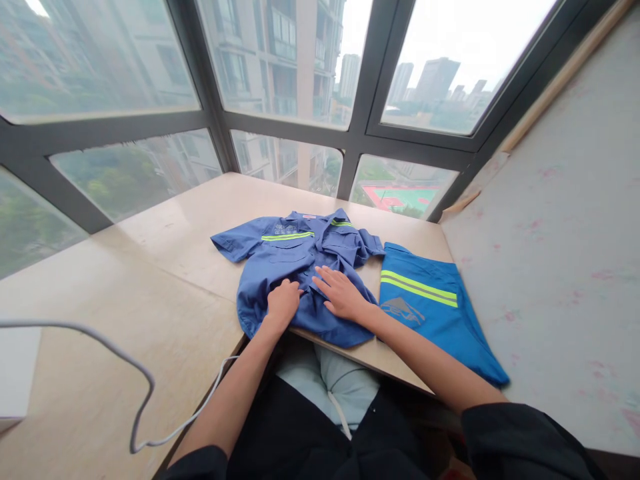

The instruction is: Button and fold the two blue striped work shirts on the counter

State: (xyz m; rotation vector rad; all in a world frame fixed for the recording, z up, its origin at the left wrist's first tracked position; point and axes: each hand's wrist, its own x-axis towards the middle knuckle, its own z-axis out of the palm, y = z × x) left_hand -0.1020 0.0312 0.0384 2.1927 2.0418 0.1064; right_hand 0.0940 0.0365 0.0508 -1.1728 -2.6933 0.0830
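A dark blue short-sleeved work shirt with yellow-green reflective stripes lies spread on the wooden table, its hem near the front edge. My left hand rests on the shirt's lower front with fingers curled into the cloth. My right hand lies flat on the shirt just right of it, fingers spread. Beside the shirt, to the right, lies a brighter blue folded garment with reflective stripes and a grey logo, partly hanging over the table edge.
Large windows in a dark frame close off the far side of the table. A pale patterned wall stands at the right. A white cable loops over the left part of the table, near a white object.
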